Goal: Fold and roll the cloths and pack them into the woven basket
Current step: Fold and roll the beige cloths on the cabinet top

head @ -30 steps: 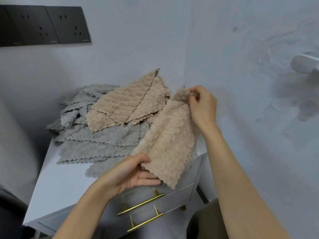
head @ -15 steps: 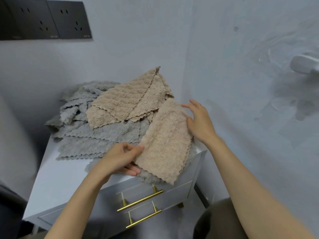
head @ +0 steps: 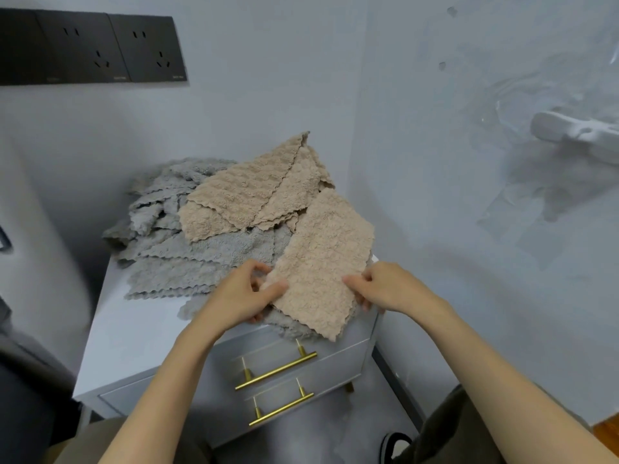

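A folded beige fleece cloth (head: 326, 259) lies as a long strip on the cloth pile, its near end hanging over the cabinet's front edge. My left hand (head: 239, 293) pinches its near left edge, thumb on top. My right hand (head: 385, 288) grips the near right edge, fingers curled under it. Behind lies another beige cloth (head: 249, 192), folded loosely, on several grey cloths (head: 187, 259). No woven basket is in view.
The cloths sit on a white bedside cabinet (head: 134, 329) with two gold drawer handles (head: 276, 371), set in a wall corner. Black wall sockets (head: 93, 50) are at the upper left. A white fixture (head: 576, 132) sticks out of the right wall. My knees and a shoe (head: 395, 445) are below.
The beige cloth went from held up in the air to lying flat on the pile. My right hand let go of its far corner and came down to the near right edge.
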The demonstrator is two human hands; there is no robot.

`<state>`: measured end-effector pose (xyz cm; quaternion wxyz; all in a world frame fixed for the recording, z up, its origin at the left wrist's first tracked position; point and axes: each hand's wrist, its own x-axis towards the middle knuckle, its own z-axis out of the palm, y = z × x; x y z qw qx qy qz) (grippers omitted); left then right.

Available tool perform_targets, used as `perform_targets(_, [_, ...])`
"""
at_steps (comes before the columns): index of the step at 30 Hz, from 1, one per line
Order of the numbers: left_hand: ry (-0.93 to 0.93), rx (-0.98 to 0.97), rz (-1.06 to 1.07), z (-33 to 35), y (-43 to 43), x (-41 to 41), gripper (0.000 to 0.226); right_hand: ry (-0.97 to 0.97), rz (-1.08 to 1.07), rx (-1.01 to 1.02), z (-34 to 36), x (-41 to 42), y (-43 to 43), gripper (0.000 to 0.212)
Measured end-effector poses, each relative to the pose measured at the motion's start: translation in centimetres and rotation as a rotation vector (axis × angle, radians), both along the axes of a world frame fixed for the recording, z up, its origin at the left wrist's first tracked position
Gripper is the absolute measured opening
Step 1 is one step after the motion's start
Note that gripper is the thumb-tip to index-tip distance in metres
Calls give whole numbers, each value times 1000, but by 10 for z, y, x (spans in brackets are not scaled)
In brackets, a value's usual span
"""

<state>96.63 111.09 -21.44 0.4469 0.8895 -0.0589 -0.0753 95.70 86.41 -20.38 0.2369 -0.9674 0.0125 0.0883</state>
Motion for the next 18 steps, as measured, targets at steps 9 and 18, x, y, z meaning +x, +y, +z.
perform_targets(9, [-220, 74, -295, -1, 9, -9, 70, 208, -142, 393, 2, -19, 1, 43])
perform_targets(18, [-271, 144, -199, -4, 14, -10, 46, 159, -175, 547, 4, -28, -3, 17])
